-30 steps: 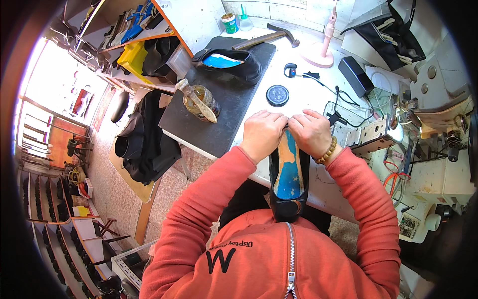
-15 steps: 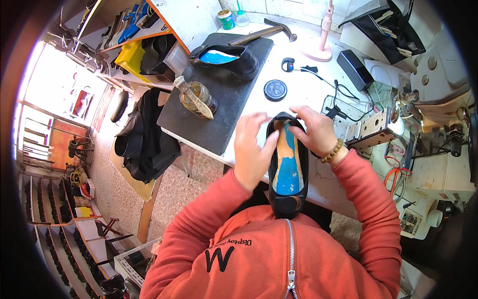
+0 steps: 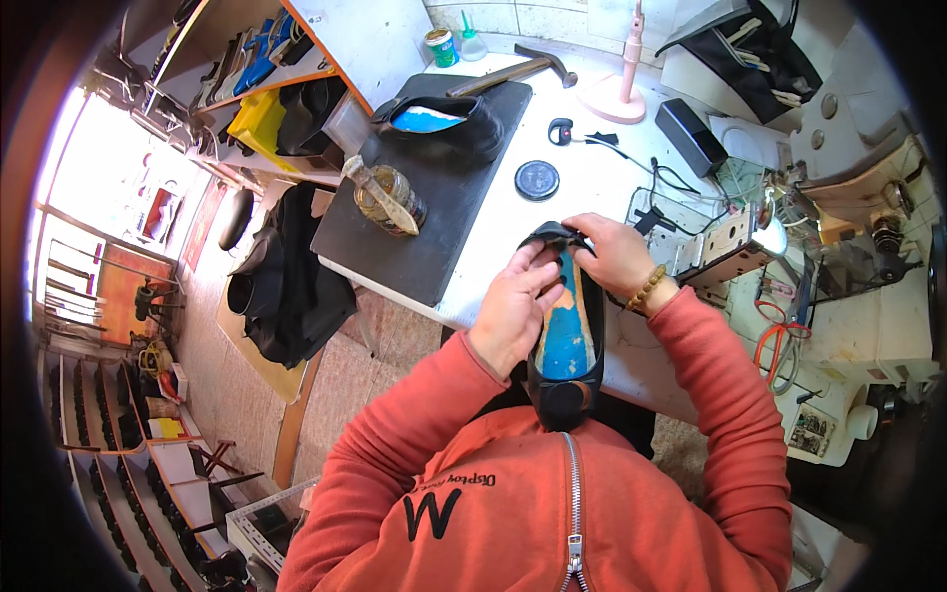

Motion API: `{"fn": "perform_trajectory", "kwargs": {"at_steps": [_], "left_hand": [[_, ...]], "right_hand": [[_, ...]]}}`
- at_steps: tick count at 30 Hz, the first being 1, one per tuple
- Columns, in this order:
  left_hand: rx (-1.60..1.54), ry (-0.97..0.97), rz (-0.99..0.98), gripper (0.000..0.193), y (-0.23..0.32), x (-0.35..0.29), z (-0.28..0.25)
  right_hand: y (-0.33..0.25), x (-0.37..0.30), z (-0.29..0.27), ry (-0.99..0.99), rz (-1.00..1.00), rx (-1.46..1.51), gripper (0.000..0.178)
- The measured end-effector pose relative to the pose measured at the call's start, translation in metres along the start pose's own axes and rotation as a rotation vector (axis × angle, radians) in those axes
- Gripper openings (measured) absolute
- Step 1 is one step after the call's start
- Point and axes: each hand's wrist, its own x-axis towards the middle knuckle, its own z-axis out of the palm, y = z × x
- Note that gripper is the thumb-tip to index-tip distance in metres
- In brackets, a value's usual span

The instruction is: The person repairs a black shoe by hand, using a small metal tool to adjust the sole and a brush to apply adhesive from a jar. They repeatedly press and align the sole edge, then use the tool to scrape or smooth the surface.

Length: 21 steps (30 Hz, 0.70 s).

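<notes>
A black shoe stands upright between my hands, one end against my belly. Its inside shows a worn insole, blue with tan patches. At the far end, the fingers of my left hand curl onto the shoe's upper edge, palm turned partly up. My right hand, with a beaded bracelet at the wrist, pinches the same edge from the right. The black upper looks bunched between the two hands. Some fingertips are hidden inside the shoe.
On the white table lie a dark mat, another black shoe, a jar with a brush across it, a round black lid and a hammer. A sewing machine stands at right.
My left hand has turned palm upward, and its fingers have moved onto the shoe's far edge. The right hand has closed in on that edge, which is now more bunched.
</notes>
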Motion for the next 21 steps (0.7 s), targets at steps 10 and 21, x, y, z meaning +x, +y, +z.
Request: {"fn": "perform_trajectory", "kwargs": {"at_steps": [10,21], "left_hand": [[0.156,0.099,0.005,0.033,0.009,0.029,-0.005],[-0.025,0.261,0.061,0.014,-0.008,0.040,0.011]], "right_hand": [[-0.007,-0.007,0.007,0.017,0.115,-0.086,0.037],[-0.013,-0.039,0.006,0.116,0.020,0.098,0.052]]}}
